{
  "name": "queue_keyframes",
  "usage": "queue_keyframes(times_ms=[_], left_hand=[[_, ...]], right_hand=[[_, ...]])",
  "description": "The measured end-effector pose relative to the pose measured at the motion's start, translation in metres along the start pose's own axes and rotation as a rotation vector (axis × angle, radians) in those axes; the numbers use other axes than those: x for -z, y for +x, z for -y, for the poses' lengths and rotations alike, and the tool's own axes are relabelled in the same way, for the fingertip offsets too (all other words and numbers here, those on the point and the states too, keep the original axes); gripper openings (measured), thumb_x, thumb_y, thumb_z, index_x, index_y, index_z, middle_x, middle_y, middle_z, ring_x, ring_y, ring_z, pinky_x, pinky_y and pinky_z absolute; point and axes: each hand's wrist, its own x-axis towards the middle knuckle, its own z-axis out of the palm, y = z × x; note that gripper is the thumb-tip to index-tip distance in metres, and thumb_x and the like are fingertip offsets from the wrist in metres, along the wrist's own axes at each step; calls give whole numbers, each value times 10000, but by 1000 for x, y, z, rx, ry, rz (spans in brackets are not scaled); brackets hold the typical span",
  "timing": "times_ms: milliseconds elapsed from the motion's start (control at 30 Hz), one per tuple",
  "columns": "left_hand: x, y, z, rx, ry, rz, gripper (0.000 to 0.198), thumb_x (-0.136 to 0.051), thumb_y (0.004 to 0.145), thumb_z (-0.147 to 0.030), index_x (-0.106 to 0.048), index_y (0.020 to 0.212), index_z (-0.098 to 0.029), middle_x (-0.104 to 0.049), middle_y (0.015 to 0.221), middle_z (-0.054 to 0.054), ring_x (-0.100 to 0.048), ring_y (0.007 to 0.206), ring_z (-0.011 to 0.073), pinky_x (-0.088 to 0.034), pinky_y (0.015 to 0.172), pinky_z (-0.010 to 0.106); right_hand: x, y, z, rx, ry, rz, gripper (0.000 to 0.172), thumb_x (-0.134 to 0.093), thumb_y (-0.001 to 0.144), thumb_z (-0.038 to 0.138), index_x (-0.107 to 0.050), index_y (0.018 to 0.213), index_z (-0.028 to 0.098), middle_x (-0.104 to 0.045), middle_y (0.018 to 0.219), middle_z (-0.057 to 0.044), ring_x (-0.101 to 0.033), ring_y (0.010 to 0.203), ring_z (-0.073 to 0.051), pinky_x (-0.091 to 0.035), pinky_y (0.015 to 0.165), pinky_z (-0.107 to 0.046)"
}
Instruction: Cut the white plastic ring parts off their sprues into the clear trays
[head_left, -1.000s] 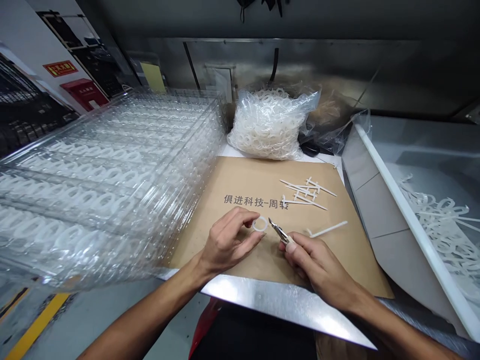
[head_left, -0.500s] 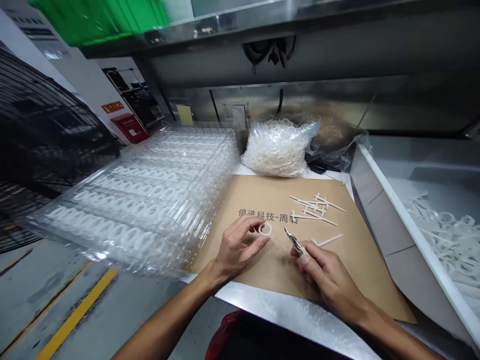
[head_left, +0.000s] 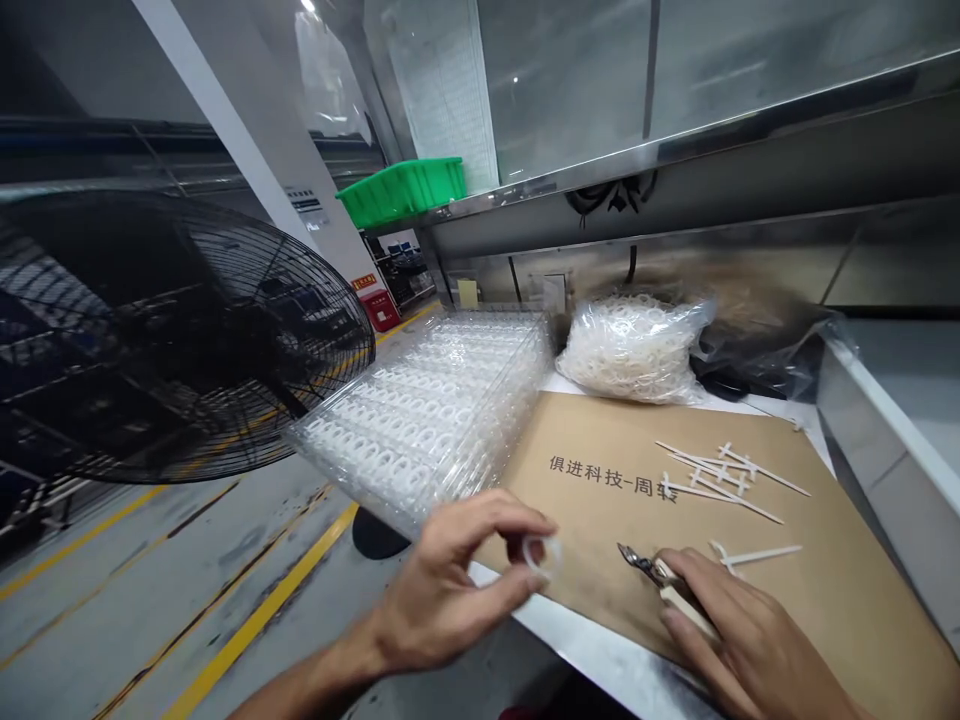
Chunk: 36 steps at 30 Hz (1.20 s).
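Between the thumb and fingers of my left hand (head_left: 465, 580) is a small white plastic ring (head_left: 553, 558), held up over the near edge of the cardboard sheet (head_left: 592, 540). My right hand (head_left: 742, 630) is wrapped round a pair of cutting pliers (head_left: 646, 566) with pale handles, its jaws pointing left toward the ring but apart from it. Beyond my right hand lie a loose white plastic sprue (head_left: 761, 556) and a small heap of white sprues (head_left: 727, 480).
Left of the cardboard stand stacked clear trays (head_left: 420, 400) with rows of white rings. A clear bag of white parts (head_left: 637, 350) sits behind. A white bin (head_left: 885, 430) borders the right side. A large black fan (head_left: 225, 340) and a green crate (head_left: 405, 192) are farther left.
The view has swung left, bringing the fan into sight. My left hand has brought the ring nearer to me, and my right hand still holds the pliers.
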Motion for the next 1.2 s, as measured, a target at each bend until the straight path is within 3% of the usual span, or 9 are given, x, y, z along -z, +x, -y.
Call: queue_keyframes(times_ms=[133, 267, 433, 567, 700, 833, 900, 1000, 1200], left_hand=[[69, 30, 0, 9, 195, -41, 299, -672, 880, -126, -711, 1158, -230, -681, 942, 62, -634, 867, 160, -523, 774, 302], [127, 75, 41, 41, 553, -14, 265, -643, 893, -226, -730, 1141, -196, -690, 969, 71, -628, 854, 163, -499, 736, 276], [148, 108, 97, 94, 959, 302, 324, -527, 887, -169, -724, 1143, -184, -725, 962, 73, -652, 841, 170, -498, 794, 285], [143, 118, 105, 98, 988, 392, 417, -518, 850, -129, -683, 1227, -194, -738, 989, 69, -670, 870, 183, -496, 821, 291], [140, 126, 92, 113, 1049, 479, 497, -486, 825, -100, -643, 1285, -201, -735, 998, 51, -667, 883, 170, -487, 812, 268], [130, 144, 81, 56, 1114, 508, 420, -483, 885, -224, -643, 1271, -176, -730, 1011, 71, -665, 871, 190, -486, 794, 281], [111, 158, 76, -3, 1101, 538, 404, -485, 912, -302, -643, 1265, -180, -731, 1020, 77, -665, 856, 199, -485, 789, 294], [66, 175, 57, -104, 1087, 627, 387, -476, 933, -347, -653, 1249, -211, -729, 1076, 81, -671, 866, 209, -478, 774, 303], [-25, 190, 8, -309, 1086, 801, 348, -461, 958, -315, -652, 1237, -229, -722, 1089, 83, -684, 861, 202, -458, 692, 282]], right_hand=[[3, 4, 3, 41, -26, -18, 297, -469, 982, 304, -516, 1237, 159, -757, 1058, -132, -759, 896, -251, -621, 743, -345], [3, 7, 5, 65, -59, -52, 297, -455, 989, 319, -530, 1222, 152, -761, 1047, -131, -755, 914, -261, -619, 753, -356], [5, 11, 7, 53, -33, -40, 248, -450, 990, 292, -527, 1189, 165, -751, 998, -108, -745, 859, -232, -601, 720, -322], [6, 12, 9, 38, 6, -29, 234, -441, 986, 270, -513, 1182, 167, -729, 964, -102, -722, 829, -228, -573, 701, -321], [8, 13, 14, -8, 27, 51, 230, -436, 980, 268, -527, 1159, 155, -702, 936, -105, -697, 829, -246, -548, 707, -348], [15, 17, 23, -30, -1, 204, 275, -453, 965, 327, -570, 1121, 133, -695, 977, -128, -676, 866, -260, -527, 745, -367], [18, 20, 25, -37, -12, 271, 286, -496, 945, 387, -585, 1102, 164, -695, 951, -77, -665, 833, -229, -518, 746, -334], [20, 23, 27, -85, -61, 319, 299, -530, 931, 446, -594, 1080, 194, -696, 965, -47, -658, 839, -217, -507, 743, -315], [22, 24, 30, -311, -243, 283, 300, -471, 977, 380, -600, 1031, 115, -665, 957, -151, -639, 890, -302, -506, 758, -400]])
